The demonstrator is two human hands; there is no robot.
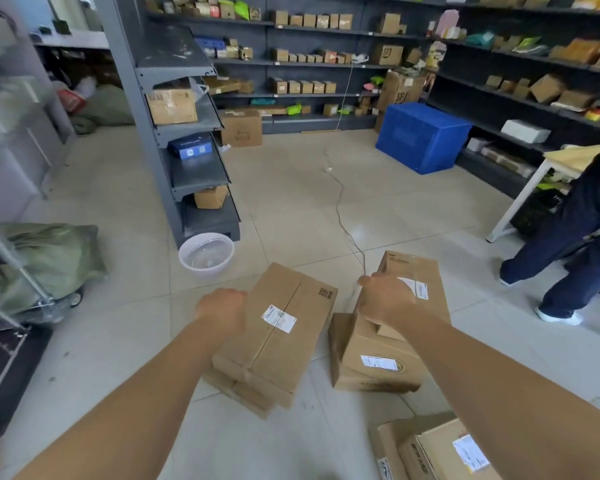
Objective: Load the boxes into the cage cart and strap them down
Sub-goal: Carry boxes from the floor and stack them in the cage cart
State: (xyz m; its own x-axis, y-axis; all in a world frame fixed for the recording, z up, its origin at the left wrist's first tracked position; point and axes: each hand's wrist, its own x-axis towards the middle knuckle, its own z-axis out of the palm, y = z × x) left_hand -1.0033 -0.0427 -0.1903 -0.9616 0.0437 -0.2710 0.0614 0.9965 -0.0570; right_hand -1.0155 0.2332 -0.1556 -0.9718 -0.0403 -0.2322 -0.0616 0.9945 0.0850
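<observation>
Two flat cardboard boxes lie stacked on the floor in front of me; the top box (284, 327) carries a white label. My left hand (222, 306) grips its far left edge with curled fingers. To the right stands a second stack: a long labelled box (421, 271) tilted on a lower box (371, 362). My right hand (383, 299) holds the long box's near left corner, fingers curled over the edge. More boxes (440, 452) lie at the bottom right. The cage cart (11, 271), metal bars over a dark base, is at the far left.
A green sack (49, 258) sits behind the cart. A grey shelf unit (187, 140) and white basin (207, 252) stand ahead left, a blue crate (423, 136) at the back. A thin cord (342, 209) runs across the floor. A person's legs (575, 244) are at the right.
</observation>
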